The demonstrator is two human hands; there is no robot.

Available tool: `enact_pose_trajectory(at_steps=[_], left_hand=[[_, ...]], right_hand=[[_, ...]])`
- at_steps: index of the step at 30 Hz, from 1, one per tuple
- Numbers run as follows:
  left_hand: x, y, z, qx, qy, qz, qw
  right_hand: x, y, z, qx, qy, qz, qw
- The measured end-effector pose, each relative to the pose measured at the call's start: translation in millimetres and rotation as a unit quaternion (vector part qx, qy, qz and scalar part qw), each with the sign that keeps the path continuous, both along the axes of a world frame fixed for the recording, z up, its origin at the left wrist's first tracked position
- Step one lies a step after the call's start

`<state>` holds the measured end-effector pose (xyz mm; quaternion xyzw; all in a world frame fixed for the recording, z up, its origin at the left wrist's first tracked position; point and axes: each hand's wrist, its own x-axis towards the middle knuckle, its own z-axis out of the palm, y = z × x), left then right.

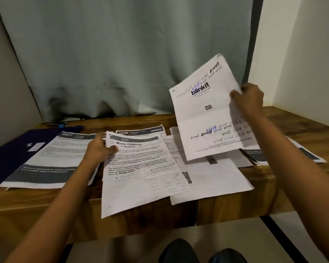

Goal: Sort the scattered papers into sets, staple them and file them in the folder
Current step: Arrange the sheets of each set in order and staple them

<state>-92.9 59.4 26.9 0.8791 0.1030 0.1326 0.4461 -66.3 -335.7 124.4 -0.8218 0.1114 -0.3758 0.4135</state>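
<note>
Camera: just one, worn on my head.
Faces: forward and down, along my arms (55,205) to the desk (285,120).
How near: close. The papers (141,177) on the desk fill the middle, and some words on them can be read.
Hands: my left hand (100,149) is left of the middle, my right hand (249,97) is higher up on the right.
Top: the curtain (122,54) behind the desk.
Bottom: the floor (122,249) and my shoes (179,251), right under me.
Sides: a wide look, so a wall (302,54) shows on the right too.
</note>
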Motion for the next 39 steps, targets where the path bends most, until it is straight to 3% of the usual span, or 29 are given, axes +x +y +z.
enact_pose_trajectory(at_steps=[5,12,16,18,21,27,33,36,39], left_hand=[[-8,0,-9,-0.006,-0.044,0.002,0.999],[-32,-12,-3,-0.093,-0.106,-0.001,0.990],[-42,-15,-1,-0.021,-0.131,-0.071,0.989],[-41,-16,-7,0.060,-0.119,-0.118,0.984],[-37,-20,-25,0.196,-0.077,-0.213,0.954],[-37,-38,-45,0.329,0.010,-0.273,0.904],[-39,-42,-53,0.351,0.039,-0.267,0.897],[-40,-42,-54,0.363,0.041,-0.260,0.894],[-41,-42,-55,0.368,0.043,-0.255,0.893]], right_hand=[[3,36,-11,0.037,0.055,0.075,0.995],[5,115,-75,0.009,0.191,0.183,0.964],[0,148,-92,-0.021,0.215,0.205,0.955],[-2,157,-98,-0.046,0.228,0.199,0.952],[-5,166,-108,-0.080,0.253,0.195,0.944],[-14,148,-113,-0.162,0.265,0.162,0.937],[-18,73,-111,-0.207,0.357,-0.002,0.911],[-18,56,-113,-0.213,0.390,-0.006,0.896],[-18,51,-111,-0.176,0.376,0.004,0.910]])
